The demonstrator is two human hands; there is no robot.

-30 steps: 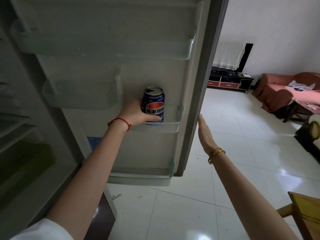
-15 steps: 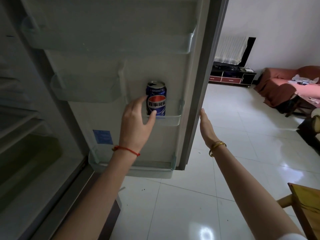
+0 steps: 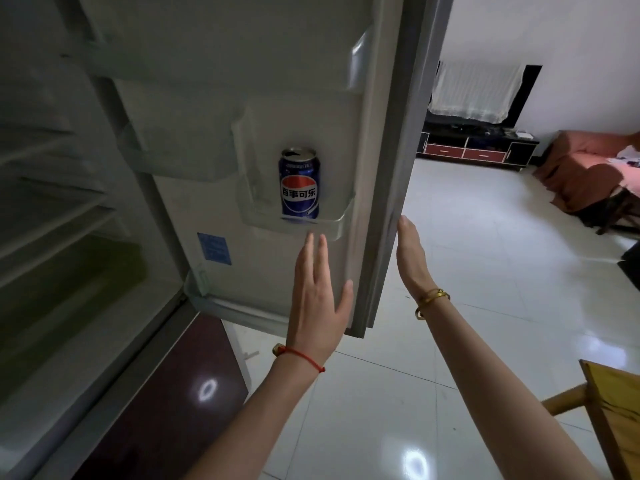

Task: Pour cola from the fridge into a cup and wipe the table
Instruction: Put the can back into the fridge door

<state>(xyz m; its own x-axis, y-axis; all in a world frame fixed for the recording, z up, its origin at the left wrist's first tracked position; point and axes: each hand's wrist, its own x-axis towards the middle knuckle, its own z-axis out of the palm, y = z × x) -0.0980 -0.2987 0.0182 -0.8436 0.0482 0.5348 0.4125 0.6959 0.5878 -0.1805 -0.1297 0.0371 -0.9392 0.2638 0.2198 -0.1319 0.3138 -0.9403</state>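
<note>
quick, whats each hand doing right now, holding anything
Left hand: open, fingers straight, holding nothing, below the cola can.
Right hand: open, flat at the fridge door edge, holding nothing.

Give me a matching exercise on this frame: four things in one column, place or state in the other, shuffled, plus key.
Things
1. cola can
2. left hand
3. right hand
4. fridge door

Places or states
A. fingertips at the door's outer edge
B. swung open
C. upright on a door shelf
D. open, fingers straight, below the can

Pairs: 1-C, 2-D, 3-A, 4-B
</note>
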